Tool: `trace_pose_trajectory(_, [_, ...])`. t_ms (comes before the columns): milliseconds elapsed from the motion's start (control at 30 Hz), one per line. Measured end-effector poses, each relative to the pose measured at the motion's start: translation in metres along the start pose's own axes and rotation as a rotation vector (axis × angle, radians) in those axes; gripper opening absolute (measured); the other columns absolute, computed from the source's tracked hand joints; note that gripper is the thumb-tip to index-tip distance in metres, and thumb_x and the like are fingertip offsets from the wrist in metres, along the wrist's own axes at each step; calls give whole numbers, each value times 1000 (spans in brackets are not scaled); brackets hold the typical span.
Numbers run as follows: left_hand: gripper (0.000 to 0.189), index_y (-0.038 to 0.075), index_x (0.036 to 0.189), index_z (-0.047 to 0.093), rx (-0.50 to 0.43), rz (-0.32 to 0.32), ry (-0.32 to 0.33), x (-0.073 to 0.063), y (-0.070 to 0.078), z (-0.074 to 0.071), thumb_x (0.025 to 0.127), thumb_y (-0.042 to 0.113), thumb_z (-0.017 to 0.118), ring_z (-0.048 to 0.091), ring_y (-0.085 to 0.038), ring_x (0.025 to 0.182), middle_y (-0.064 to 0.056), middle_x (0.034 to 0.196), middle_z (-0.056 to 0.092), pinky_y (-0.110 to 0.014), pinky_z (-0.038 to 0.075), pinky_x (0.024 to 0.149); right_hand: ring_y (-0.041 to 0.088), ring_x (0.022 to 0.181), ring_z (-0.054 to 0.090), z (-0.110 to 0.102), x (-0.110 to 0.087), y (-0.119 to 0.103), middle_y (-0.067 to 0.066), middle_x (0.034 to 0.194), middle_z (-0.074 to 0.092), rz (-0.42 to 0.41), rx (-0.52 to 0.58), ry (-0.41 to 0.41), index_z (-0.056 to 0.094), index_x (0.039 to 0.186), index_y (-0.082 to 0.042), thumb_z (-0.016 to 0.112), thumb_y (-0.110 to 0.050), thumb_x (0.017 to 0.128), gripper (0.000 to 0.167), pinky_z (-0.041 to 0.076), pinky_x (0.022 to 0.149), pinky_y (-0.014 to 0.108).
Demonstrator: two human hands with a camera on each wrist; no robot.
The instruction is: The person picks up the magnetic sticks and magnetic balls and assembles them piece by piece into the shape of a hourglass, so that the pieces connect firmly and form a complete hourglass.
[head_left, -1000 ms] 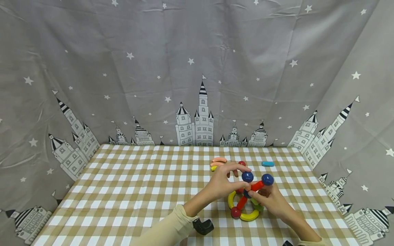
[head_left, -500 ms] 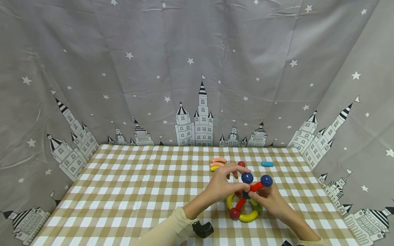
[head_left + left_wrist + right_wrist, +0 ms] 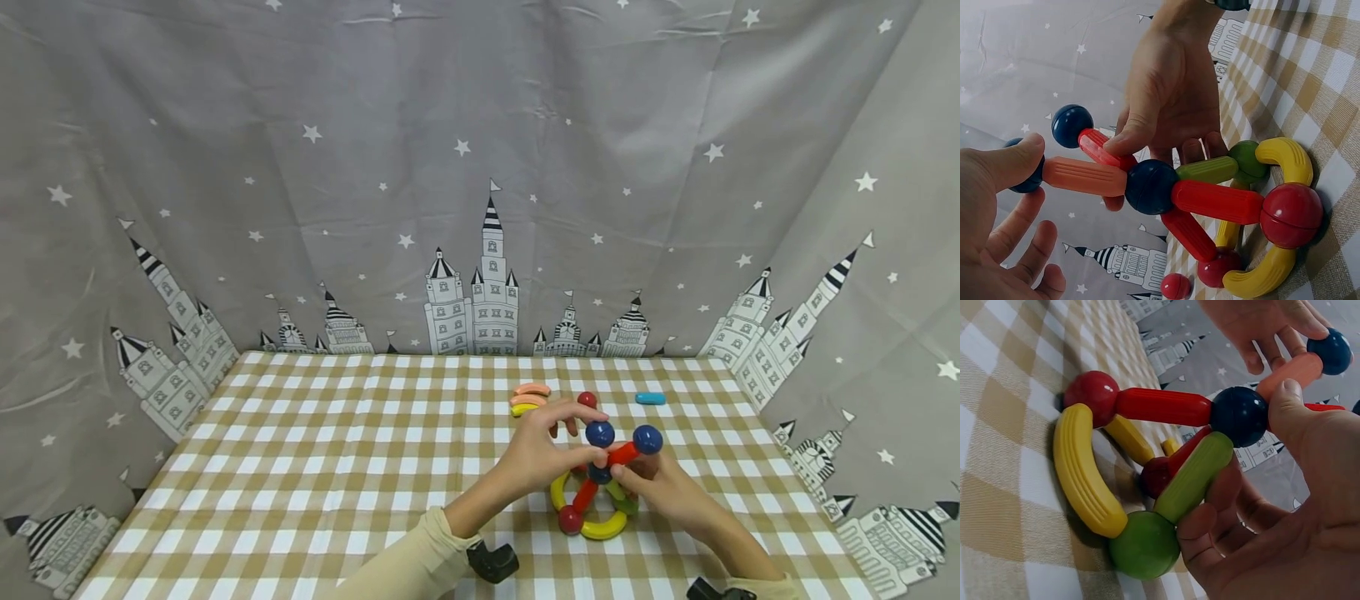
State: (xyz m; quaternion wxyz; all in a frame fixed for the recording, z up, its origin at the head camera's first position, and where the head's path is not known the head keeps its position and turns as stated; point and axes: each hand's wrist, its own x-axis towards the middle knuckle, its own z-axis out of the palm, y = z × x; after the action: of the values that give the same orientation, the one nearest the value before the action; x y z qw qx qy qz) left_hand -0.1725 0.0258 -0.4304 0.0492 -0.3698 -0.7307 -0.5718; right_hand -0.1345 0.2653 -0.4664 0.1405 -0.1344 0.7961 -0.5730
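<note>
A magnetic stick-and-ball figure stands on the cloth. Its base is a ring of curved yellow sticks joined by red balls and a green ball. Two red sticks and a green stick slope up to a central dark blue ball. From there a salmon stick rises to the top blue ball, which my left hand pinches between thumb and forefinger. My right hand grips a red stick near the central ball; another blue ball caps that stick.
Beyond the figure lie two curved salmon sticks, a yellow stick, a loose red ball and a short blue stick. A checked cloth covers the table, with a grey castle-print curtain behind.
</note>
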Motion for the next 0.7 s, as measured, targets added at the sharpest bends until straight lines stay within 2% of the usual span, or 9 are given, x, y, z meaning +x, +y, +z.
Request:
trace_pose_trajectory(133, [36, 19, 118, 76, 10, 18, 0, -1, 0, -1, 83, 21, 88, 59, -21, 86, 9, 101, 70, -25, 42, 70, 24, 84, 55, -1, 4, -1, 16, 99, 61, 11, 13, -11, 61, 126, 3, 58, -21, 106, 31, 47, 72, 31])
trace_pose_trajectory(200, [37, 19, 118, 76, 10, 25, 4, -2, 0, -1, 83, 20, 88, 59, -22, 86, 8, 99, 70, -25, 42, 69, 23, 82, 56, -1, 6, -1, 16, 97, 61, 13, 11, -9, 63, 123, 3, 59, -21, 106, 30, 47, 71, 31])
trace_pose_trajectory(433, [35, 19, 117, 76, 6, 20, 19, -3, -2, 1, 84, 18, 87, 60, -27, 85, 7, 99, 72, -28, 44, 70, 27, 92, 60, 1, 7, 0, 17, 114, 68, 12, 20, 8, 60, 131, 3, 63, -20, 104, 36, 49, 75, 30])
trace_pose_trajectory(600, [39, 20, 121, 74, 29, 20, 11, -5, -1, -1, 84, 20, 87, 59, -14, 84, 8, 106, 73, -31, 45, 70, 31, 100, 60, 2, 8, -1, 18, 119, 69, 42, 23, 18, 59, 133, 3, 65, -22, 103, 40, 49, 81, 34])
trace_pose_trajectory(700, [46, 19, 127, 72, 10, 3, -3, -7, -3, -5, 84, 22, 88, 58, -8, 86, 8, 109, 73, -36, 46, 70, 31, 102, 60, 2, 7, -3, 18, 120, 69, 61, 26, 20, 59, 132, 4, 66, -24, 102, 41, 48, 83, 36])
